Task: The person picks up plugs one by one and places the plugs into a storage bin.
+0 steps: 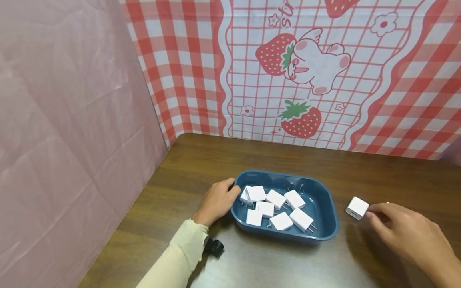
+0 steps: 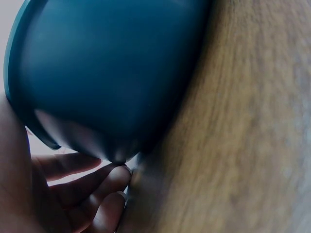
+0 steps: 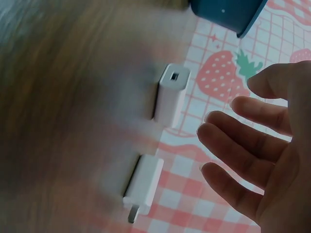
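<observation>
A blue plastic tub [image 1: 325,208] on the table holds several white charger plugs [image 1: 281,221], some with metal prongs showing. My left hand [image 1: 218,200] grips the tub's left end; in the left wrist view its curled fingers [image 2: 114,182] meet the outside wall near the base. To the right of the tub, one white charger plug [image 1: 357,208] lies on the table. Beside it is my right hand [image 1: 408,232], fingers loosely bent and apart from the plug in the right wrist view. A second loose plug [image 3: 145,187] lies there, mostly hidden by the hand in the head view.
The wooden table [image 1: 162,192] reaches back to a red-and-white checked cloth [image 1: 194,72] with strawberry prints. A pink fabric sheet [image 1: 72,140] hangs along the left side. A black strap mount [image 1: 215,246] sits on the left wrist.
</observation>
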Demonstrator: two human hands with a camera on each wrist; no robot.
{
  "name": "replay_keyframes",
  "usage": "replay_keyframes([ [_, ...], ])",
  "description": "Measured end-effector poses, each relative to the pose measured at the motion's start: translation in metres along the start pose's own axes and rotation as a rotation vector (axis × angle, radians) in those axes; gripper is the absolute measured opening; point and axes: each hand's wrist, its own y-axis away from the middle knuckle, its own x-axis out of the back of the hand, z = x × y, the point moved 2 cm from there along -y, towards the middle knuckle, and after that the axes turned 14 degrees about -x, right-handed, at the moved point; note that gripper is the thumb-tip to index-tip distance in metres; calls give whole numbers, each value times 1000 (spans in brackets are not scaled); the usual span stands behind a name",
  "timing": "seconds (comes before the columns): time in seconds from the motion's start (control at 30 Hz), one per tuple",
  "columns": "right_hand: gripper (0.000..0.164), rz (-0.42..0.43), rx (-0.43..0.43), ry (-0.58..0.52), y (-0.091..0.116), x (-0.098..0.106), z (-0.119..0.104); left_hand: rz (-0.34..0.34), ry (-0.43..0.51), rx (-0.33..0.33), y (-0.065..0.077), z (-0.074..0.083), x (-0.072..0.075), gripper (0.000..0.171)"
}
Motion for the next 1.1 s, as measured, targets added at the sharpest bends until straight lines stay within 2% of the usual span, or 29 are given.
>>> replay_keyframes([
  [0.17, 19, -17, -23, -2, -2, -3, 9, 1, 0, 1, 1, 0, 1, 37],
  [0.33, 16, -5, -11, -3, -3, -5, 19, -2, 0, 5, 1, -1, 1, 37],
  [0.57, 30, -11, -64, -17, -3, -8, 37, -3, -1, 6, 0, -2, 0, 39],
  [0.7, 31, 24, -78, -35, -6, -7, 45, -3, 1, 5, 0, -2, 0, 41],
  [0.93, 17, 121, 39, -49, -13, -6, 57, 2, 0, 0, -1, -1, 0, 40],
  [1.1, 19, 92, 58, -36, -23, -4, 64, -7, 4, 10, 0, -1, -1, 40],
])
